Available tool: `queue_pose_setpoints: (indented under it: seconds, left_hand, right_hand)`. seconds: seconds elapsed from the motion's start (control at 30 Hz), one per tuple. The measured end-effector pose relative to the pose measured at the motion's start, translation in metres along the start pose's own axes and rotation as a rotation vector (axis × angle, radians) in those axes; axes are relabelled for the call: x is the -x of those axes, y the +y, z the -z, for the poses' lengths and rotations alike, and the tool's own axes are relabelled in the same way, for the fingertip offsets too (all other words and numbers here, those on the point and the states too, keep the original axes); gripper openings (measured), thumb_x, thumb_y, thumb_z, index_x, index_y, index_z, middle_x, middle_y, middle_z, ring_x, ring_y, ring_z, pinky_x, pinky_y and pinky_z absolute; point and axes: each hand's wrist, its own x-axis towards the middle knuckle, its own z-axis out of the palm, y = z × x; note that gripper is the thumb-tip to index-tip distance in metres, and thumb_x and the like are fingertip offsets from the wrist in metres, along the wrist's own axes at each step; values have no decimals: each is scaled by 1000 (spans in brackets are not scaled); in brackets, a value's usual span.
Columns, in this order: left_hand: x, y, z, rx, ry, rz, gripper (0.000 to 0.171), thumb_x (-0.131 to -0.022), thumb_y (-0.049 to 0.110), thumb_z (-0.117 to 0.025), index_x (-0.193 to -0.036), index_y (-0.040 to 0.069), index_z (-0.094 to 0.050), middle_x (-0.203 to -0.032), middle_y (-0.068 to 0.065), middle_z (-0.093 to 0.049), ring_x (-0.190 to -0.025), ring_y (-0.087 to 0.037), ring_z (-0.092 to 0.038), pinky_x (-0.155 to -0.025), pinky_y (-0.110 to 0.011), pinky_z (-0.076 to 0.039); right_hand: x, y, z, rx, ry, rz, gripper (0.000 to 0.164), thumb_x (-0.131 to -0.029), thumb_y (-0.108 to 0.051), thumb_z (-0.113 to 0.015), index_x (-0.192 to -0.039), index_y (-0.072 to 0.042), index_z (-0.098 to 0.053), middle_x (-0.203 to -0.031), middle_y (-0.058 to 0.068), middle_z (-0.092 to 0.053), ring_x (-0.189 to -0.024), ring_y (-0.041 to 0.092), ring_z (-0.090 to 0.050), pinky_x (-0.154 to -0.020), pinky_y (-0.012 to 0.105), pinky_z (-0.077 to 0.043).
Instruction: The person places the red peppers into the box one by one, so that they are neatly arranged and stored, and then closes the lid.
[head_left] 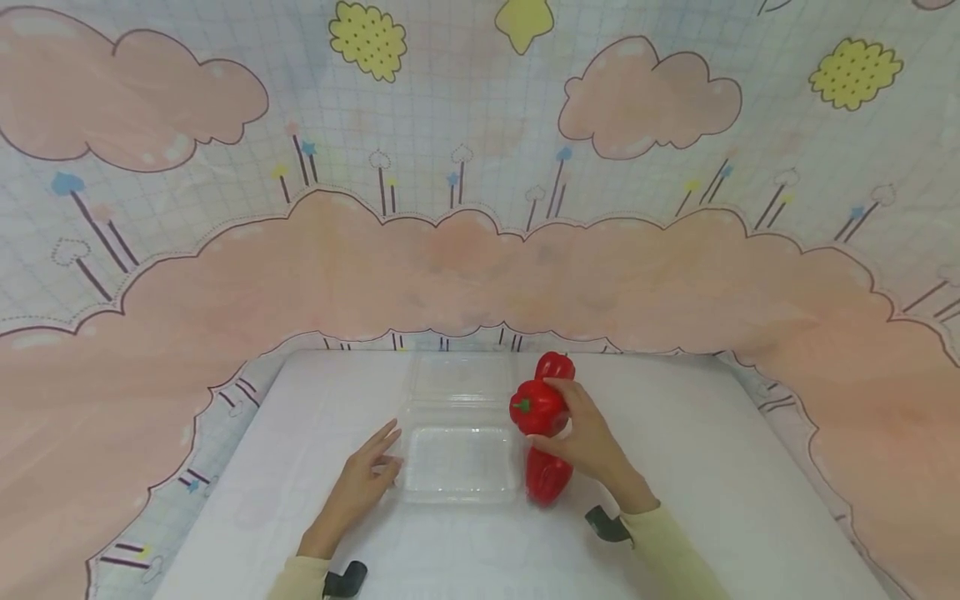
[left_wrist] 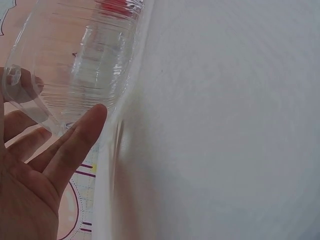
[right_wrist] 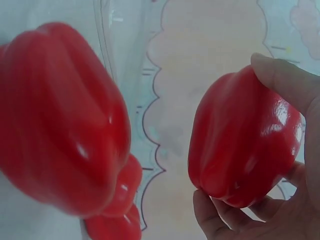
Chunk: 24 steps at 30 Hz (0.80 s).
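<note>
A clear plastic clamshell box (head_left: 463, 498) lies on the white table with its lid (head_left: 461, 375) folded back away from me. Beside its left wall is my left hand (head_left: 362, 483), fingers loosely extended at the box's edge; the left wrist view shows fingertips against the clear wall (left_wrist: 85, 60). My right hand (head_left: 588, 437) grips a red bell pepper (head_left: 536, 407) with a green stem, thumb on one side and fingers on the other. In the right wrist view that held pepper (right_wrist: 245, 140) is raised off the table. Another red pepper (head_left: 549, 479) lies nearer me.
One more red pepper (head_left: 555, 365) sits farther back, right of the lid. The white table (head_left: 690, 467) extends on both sides. Behind it hangs a cloth (head_left: 480, 275) printed with clouds. Dark wrist-camera mounts (head_left: 607, 525) sit at both wrists.
</note>
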Motion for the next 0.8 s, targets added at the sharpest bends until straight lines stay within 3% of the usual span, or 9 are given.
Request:
queue_pose_setpoints:
  seconds: [0.27, 0.47, 0.8]
  left_hand:
    - [0, -2, 0, -19, -18, 18, 53, -93, 9, -64, -143, 4, -49, -158, -10, -38, -107, -31, -68, -70, -13, -56]
    - [0, -2, -2, -16, -18, 30, 53, -93, 10, -64, -144, 6, -49, -158, -9, -38, -108, -30, -68, -70, -14, -56]
    - [-1, -1, -1, 4, -23, 16, 53, -94, 9, -63, -144, 4, -48, -158, -9, -37, -108, -31, -68, -70, -13, -56]
  right_hand:
    - [0, -6, -12, 14, 11, 32, 88, -68, -28, -89, -142, -30, -41, -139, 0, -49, -130, 26, -48, -89, 53, -58]
    - [1, -10, -22, -26, 2, 8, 88, -67, -27, -89, -141, -31, -42, -138, -1, -49, -129, 25, -48, -88, 51, -59]
    - [-1, -19, -38, -55, 15, 36, 85, -67, -27, -89, -139, -28, -44, -135, -3, -50, -126, 23, -50, -89, 48, -59]
